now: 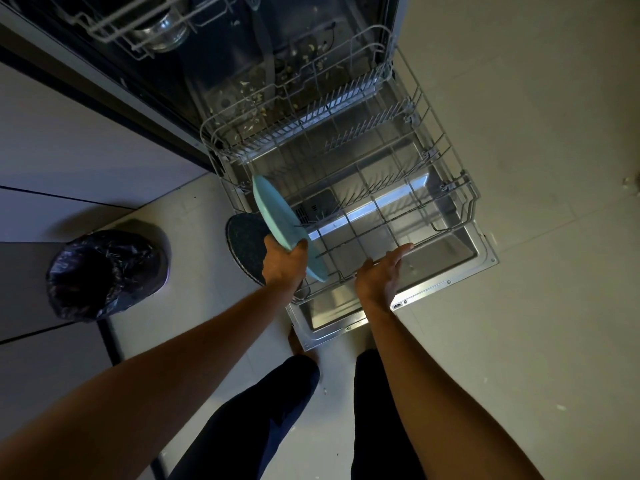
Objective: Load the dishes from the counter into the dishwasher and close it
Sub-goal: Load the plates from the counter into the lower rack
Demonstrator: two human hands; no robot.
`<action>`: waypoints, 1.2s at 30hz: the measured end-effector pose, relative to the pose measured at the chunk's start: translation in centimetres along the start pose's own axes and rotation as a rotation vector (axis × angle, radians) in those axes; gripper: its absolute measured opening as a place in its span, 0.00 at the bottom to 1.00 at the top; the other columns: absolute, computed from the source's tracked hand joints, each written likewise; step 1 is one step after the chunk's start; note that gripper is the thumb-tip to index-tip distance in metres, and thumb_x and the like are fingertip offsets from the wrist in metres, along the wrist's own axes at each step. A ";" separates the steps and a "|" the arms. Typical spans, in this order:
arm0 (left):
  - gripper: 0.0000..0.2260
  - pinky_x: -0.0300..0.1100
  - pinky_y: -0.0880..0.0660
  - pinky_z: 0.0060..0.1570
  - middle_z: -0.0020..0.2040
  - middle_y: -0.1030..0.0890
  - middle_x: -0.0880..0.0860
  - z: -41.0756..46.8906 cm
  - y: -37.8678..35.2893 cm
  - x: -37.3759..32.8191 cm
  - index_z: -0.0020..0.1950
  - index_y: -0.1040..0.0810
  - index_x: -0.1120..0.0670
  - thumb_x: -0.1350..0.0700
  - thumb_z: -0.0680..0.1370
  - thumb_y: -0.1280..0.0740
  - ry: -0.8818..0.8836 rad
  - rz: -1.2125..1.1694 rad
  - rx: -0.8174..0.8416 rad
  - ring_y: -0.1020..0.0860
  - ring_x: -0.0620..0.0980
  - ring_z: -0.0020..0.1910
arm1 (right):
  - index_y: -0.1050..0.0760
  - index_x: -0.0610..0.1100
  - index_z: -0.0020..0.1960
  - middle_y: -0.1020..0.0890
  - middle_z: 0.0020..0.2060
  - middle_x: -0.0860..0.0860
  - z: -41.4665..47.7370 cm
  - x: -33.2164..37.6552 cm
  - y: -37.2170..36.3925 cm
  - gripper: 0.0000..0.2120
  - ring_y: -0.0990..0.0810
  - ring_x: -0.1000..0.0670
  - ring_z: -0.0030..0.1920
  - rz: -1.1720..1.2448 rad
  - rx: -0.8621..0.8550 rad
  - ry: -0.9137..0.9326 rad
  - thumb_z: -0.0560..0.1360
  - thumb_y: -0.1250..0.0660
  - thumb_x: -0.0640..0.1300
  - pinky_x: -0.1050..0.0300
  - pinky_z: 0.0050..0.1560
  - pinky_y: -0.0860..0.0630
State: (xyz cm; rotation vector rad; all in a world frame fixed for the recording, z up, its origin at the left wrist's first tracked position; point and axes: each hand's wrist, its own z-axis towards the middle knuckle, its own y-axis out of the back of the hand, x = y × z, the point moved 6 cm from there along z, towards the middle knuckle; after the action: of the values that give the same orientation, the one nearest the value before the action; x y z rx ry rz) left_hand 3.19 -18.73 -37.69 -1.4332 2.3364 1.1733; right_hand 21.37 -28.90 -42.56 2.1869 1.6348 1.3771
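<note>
The dishwasher's lower rack (446,157) is pulled out over the open door (450,275). My left hand (284,263) grips a light blue plate (277,216) by its near edge, holding it on edge at the rack's left side. A dark speckled plate (246,240) sits just behind it, also at my left hand; whether the hand grips it too is unclear. My right hand (381,275) rests on the rack's front rail with fingers stretched out. A glass jar (162,32) lies in the upper rack (114,26).
A bin lined with a black bag (104,271) stands on the floor to the left, next to white cabinet fronts (69,147). Food scraps litter the dishwasher's tub floor (298,67). My legs stand just before the door's front edge. Pale tiled floor (554,168) lies to the right.
</note>
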 end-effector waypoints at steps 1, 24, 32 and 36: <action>0.25 0.57 0.19 0.51 0.56 0.24 0.55 0.0 0.1 0.2 0.68 0.34 0.53 0.50 0.75 0.29 0.000 -0.029 0.018 0.22 0.60 0.55 | 0.67 0.47 0.81 0.26 0.69 0.41 -0.1 0.0 0.2 0.42 0.20 0.44 0.60 -0.022 0.015 -0.003 0.82 0.37 0.40 0.71 0.43 0.30; 0.15 0.48 0.20 0.45 0.55 0.20 0.56 -8.6 13.3 -6.3 0.64 0.27 0.55 0.54 0.79 0.32 -0.130 -0.151 0.071 0.19 0.51 0.45 | 0.18 0.47 0.49 0.17 0.44 0.51 -10.8 7.7 8.2 0.08 0.21 0.48 0.45 -0.261 0.278 0.174 0.78 0.36 0.42 0.58 0.42 0.29; 0.08 0.48 0.22 0.42 0.47 0.19 0.55 -12.3 27.8 -6.7 0.59 0.23 0.55 0.59 0.80 0.35 -0.258 -0.284 -0.077 0.17 0.55 0.46 | 0.18 0.47 0.49 0.15 0.45 0.49 -20.8 18.0 5.5 0.08 0.18 0.46 0.45 -0.354 0.376 0.430 0.79 0.36 0.43 0.58 0.40 0.30; 0.06 0.47 0.22 0.44 0.45 0.18 0.55 -11.3 36.7 -5.1 0.53 0.21 0.52 0.60 0.78 0.34 -0.318 -0.273 -0.175 0.16 0.53 0.43 | 0.18 0.50 0.50 0.14 0.47 0.52 -25.8 23.8 0.8 0.07 0.18 0.47 0.48 -0.442 0.400 0.584 0.78 0.35 0.45 0.58 0.42 0.28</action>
State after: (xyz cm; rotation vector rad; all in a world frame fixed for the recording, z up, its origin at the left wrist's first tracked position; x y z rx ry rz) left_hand -21.11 -14.44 -7.79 -1.4378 1.8038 1.4292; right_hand 4.83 -21.03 -12.59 1.4656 2.5908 1.7522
